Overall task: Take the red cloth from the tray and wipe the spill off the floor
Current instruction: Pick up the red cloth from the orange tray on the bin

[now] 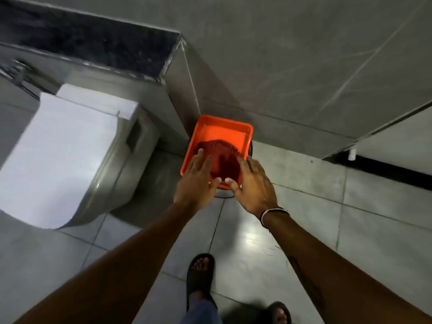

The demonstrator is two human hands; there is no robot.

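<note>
Grey tiled floor [292,242], orange tray [224,127] holding red cloth [222,155]; left hand [196,181] and right hand [253,185] spread open over it, gripping nothing

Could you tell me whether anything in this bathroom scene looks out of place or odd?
The orange tray sits perched on a dark round object rather than the floor, overhanging it. No spill is clearly visible; the glossy patch may be only reflection.

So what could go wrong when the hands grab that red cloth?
The orange tray seems to sit on something dark and round rather than flat on the floor, so pulling the red cloth with the left hand and right hand might tip it. The floor tiles look shiny, maybe wet, so the sandals could slip.
</note>
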